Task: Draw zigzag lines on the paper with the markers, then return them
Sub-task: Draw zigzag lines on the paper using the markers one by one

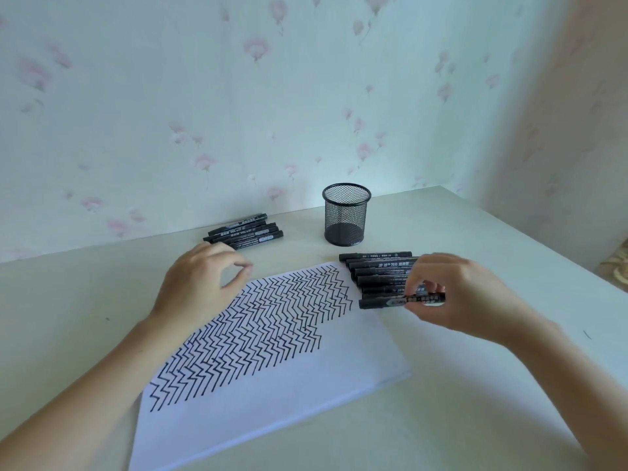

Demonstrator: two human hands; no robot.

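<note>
A white sheet of paper [272, 402] lies on the table, its upper half filled with several rows of black zigzag lines [258, 331]. My right hand [455, 294] pinches a capped black marker [380, 302] lying level at the near end of a row of several black markers [377, 266], right of the paper's top corner. My left hand [200, 283] hovers over the paper's upper left edge, thumb and forefinger curled toward each other and holding nothing. A second group of black markers [243, 231] lies behind my left hand.
A black mesh pen cup [346, 215] stands upright and empty at the back centre of the pale table [475, 385], near the flowered wall. The table's right edge runs diagonally at the far right.
</note>
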